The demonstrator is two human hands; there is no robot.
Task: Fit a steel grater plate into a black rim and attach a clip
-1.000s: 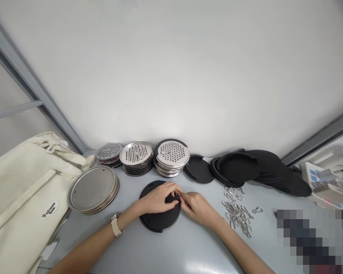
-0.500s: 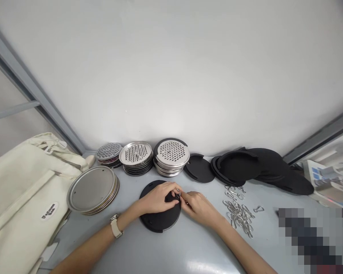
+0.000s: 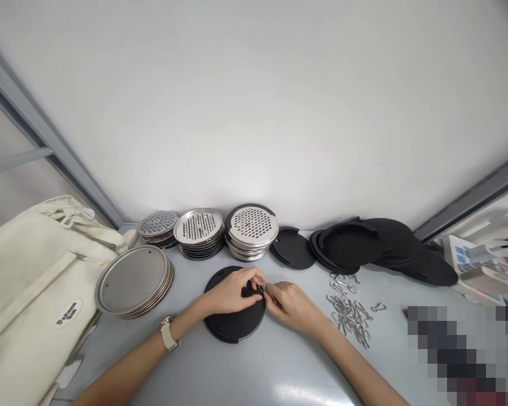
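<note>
Black round disc (image 3: 232,324) lies flat on the grey table (image 3: 220,375) in the head view. Across it arches the left hand (image 3: 232,290), thumb and fingertips curled about a small metal clip (image 3: 261,289) at the disc's right edge; whether they grip it, I cannot tell. From the disc's right, the right hand (image 3: 294,304) pinches that clip between thumb and forefinger. Loose metal carabiners (image 3: 350,317) lie right of the disc, stacked perforated metal plates (image 3: 201,228) behind it, silver round trays (image 3: 131,279) to its left.
</note>
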